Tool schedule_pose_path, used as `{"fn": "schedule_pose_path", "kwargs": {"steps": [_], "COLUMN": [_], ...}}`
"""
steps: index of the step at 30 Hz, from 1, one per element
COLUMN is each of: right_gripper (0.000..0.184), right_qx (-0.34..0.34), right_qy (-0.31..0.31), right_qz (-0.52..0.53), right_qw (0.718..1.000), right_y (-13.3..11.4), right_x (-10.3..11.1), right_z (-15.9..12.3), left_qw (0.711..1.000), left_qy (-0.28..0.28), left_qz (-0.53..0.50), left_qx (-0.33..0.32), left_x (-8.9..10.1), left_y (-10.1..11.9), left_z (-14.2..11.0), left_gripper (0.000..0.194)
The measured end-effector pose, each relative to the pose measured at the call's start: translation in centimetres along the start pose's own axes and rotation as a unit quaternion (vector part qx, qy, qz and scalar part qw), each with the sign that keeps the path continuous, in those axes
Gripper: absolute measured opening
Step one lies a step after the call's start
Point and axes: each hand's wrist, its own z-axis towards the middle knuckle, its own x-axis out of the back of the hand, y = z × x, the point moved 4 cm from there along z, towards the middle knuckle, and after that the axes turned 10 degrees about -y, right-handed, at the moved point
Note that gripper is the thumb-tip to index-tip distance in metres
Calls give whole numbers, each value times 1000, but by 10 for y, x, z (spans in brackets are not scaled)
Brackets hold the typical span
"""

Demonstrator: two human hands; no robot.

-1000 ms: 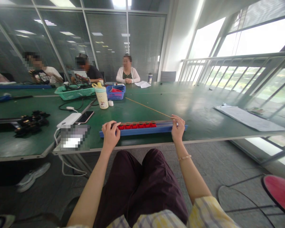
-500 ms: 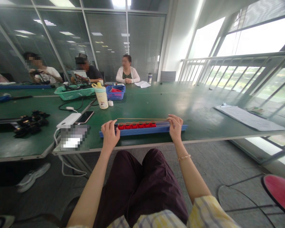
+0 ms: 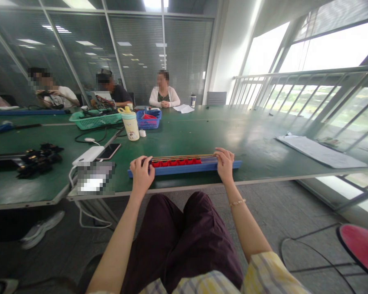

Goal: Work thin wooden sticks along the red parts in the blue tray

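A long blue channel (image 3: pixel 184 168) lies along the near table edge, with a row of red pieces (image 3: pixel 178 162) set in its left and middle part. Several thin yellowish strands (image 3: pixel 184 157) run lengthwise just above the red pieces, from one hand to the other. At the channel's left end, my left hand (image 3: pixel 142 171) has its fingers curled around the strands' ends, near a small dark part. Toward the right end, my right hand (image 3: pixel 225 163) pinches the strands between thumb and fingers. Whether the strands are wires or elastic cords cannot be made out.
Left of the channel are a phone (image 3: pixel 109 151), a white power strip (image 3: pixel 88 156) and a cream bottle (image 3: pixel 130 126). Behind stand a green basket (image 3: pixel 95 121) and a blue basket (image 3: pixel 149 122). A clipboard (image 3: pixel 319 152) lies right. Several people sit across the table.
The strand that stood off behind the channel has come down closer to the red pieces. My right hand has shifted slightly left, and my left fingers have curled in more.
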Motion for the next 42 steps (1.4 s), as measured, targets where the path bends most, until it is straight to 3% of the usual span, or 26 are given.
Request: {"fn": "schedule_pose_path", "kwargs": {"steps": [7,18,27,42], "right_gripper": [30,32,34,39], "right_qx": [-2,-66,-75,-115], "right_qy": [7,56,43,47], "right_qz": [8,-13,-92,-104], "right_qw": [1000,996,992,987], "right_y": [2,8,3,10], "right_x": [-2,-2,-8,-9], "right_z": [-1,-4,-5,-5], "left_qw": [1000,1000,1000,1000], "left_qy": [-3,2,0,-1], "left_qz": [-9,-1,2,-11], "left_qx": [4,1,5,0], "left_x": [1,0,1,3], "left_y": [0,0,0,1], "left_z": [0,0,1,1], "left_gripper": [34,35,35,34]}}
